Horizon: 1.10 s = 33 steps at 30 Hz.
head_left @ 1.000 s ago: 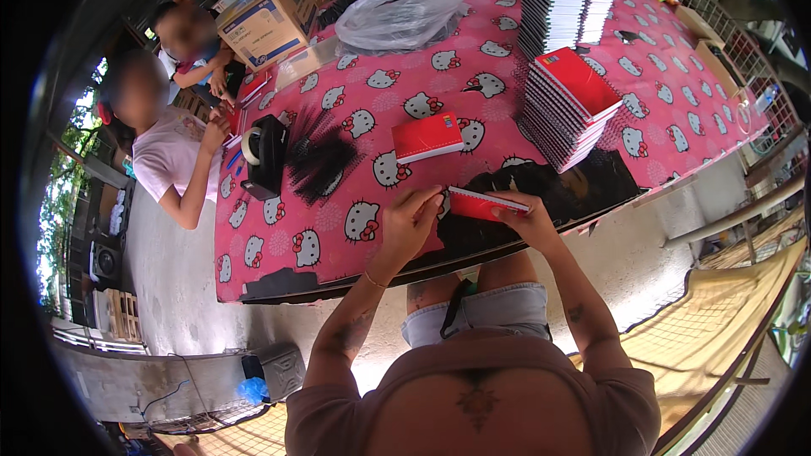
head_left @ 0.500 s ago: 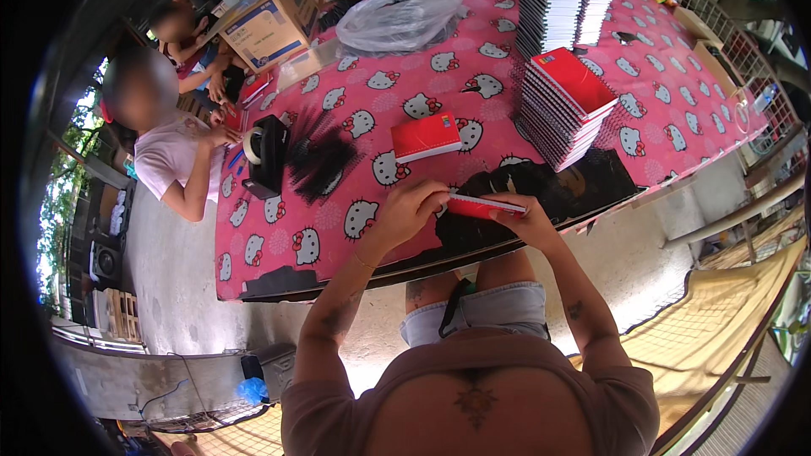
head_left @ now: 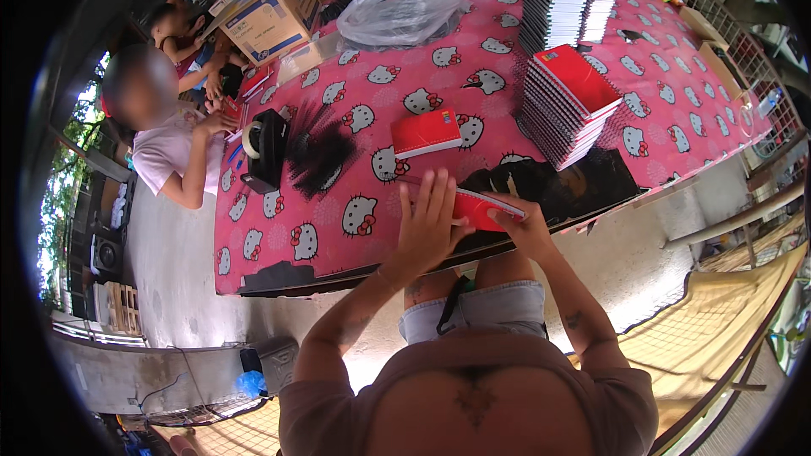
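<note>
Over the table's near edge, my right hand (head_left: 527, 228) grips a thin red notebook (head_left: 476, 210) by its right end, thumb on the cover. The cover is tilted toward me and white page edges show along the top. My left hand (head_left: 429, 224) is raised at the notebook's left end, its fingers stretched out and the thumb close to the cover; whether it touches is unclear. Just beyond lies a red block of pages (head_left: 427, 133), flat on the pink patterned tablecloth (head_left: 338, 236).
Black spiral coils (head_left: 321, 152) and a black tape dispenser (head_left: 267, 152) lie left. At right stand a stack of red spiral notebooks (head_left: 570, 101) and taller notebook stacks (head_left: 553, 4). A plastic bag (head_left: 401, 13) and cardboard box (head_left: 270, 21) lie farther back. Other people work at left and far side.
My left hand has let go of the notebook's left end and its fingers have straightened upward. The notebook has tilted, showing more of its red cover. My right hand keeps its grip.
</note>
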Motion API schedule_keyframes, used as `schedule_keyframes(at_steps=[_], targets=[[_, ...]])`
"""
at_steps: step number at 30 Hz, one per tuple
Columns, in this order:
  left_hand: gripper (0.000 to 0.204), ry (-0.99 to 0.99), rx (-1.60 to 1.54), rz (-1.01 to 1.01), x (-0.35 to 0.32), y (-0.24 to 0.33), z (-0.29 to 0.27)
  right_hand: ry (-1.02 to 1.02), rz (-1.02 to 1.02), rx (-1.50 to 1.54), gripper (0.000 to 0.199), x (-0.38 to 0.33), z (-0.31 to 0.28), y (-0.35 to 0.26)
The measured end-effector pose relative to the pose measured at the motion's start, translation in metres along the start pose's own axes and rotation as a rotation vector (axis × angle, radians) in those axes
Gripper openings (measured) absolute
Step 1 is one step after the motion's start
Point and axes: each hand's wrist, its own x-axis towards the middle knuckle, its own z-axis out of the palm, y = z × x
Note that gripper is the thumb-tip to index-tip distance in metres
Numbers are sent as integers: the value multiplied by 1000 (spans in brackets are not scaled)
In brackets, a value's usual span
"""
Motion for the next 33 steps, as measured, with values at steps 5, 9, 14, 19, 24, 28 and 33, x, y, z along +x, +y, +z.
schedule_keyframes(at_steps=[5,9,14,19,24,28,33], targets=[[39,20,-192,9,24,-31,-18,-13,-56,-53,31,-5,7,4],[36,-328,-536,-33,29,-52,-27,-62,-10,-23,31,-4,2,-11],[72,67,6,49,39,-4,-41,40,-38,43,32,-10,1,-33],[84,-1,3,21,3,15,-17,59,-43,74,31,-11,1,-33],[82,-35,74,109,15,13,-27,41,32,129,31,-12,-3,-41],[84,-18,193,64,31,7,-36,-26,22,100,32,-14,-2,-35],[88,11,208,320,-14,21,-14,-35,35,241,32,-15,-5,-45]])
